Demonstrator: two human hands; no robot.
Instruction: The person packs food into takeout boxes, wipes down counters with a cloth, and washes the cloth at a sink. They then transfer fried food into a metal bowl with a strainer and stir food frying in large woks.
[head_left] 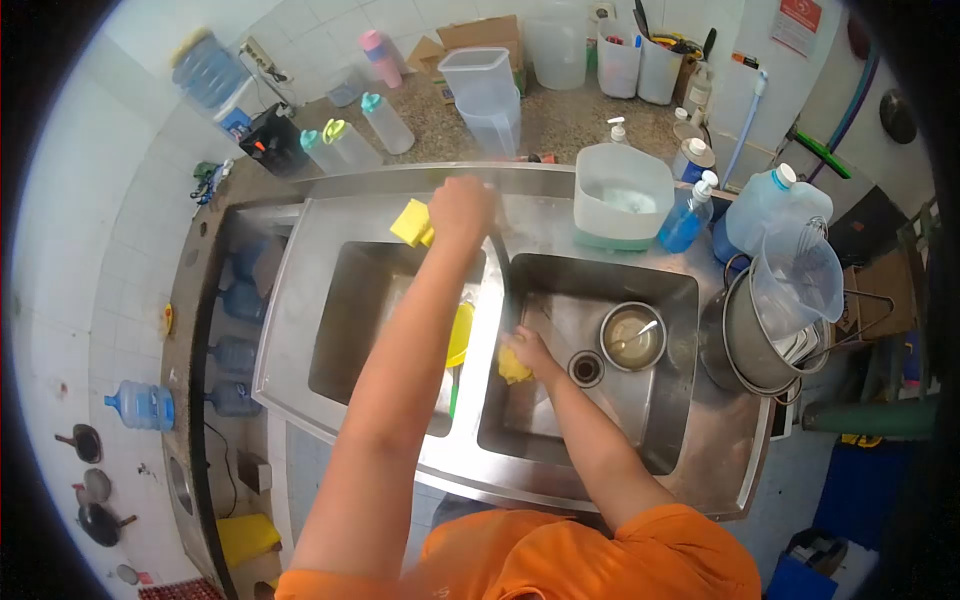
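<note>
My left hand (463,212) reaches to the back ledge of the sink, fingers curled closed at the faucet (502,248); the fingertips are hidden. Beside that wrist lies a folded yellow cloth (411,222). My right hand (530,350) is in the right basin (545,290), near its left wall, closed on a crumpled yellow sponge (514,368). To its right, a round metal bowl (633,337) holds cloudy liquid and a spoon (636,338). A yellow rounded item (461,336) and a green strip (455,394) show in the left basin, partly hidden by my left forearm.
A clear tub (624,195) of liquid and a blue pump bottle (686,215) stand behind the right basin. Stacked pots (765,335) with a clear pitcher (798,275) sit at the right. Squeeze bottles (387,124) and plastic containers (478,100) line the back counter.
</note>
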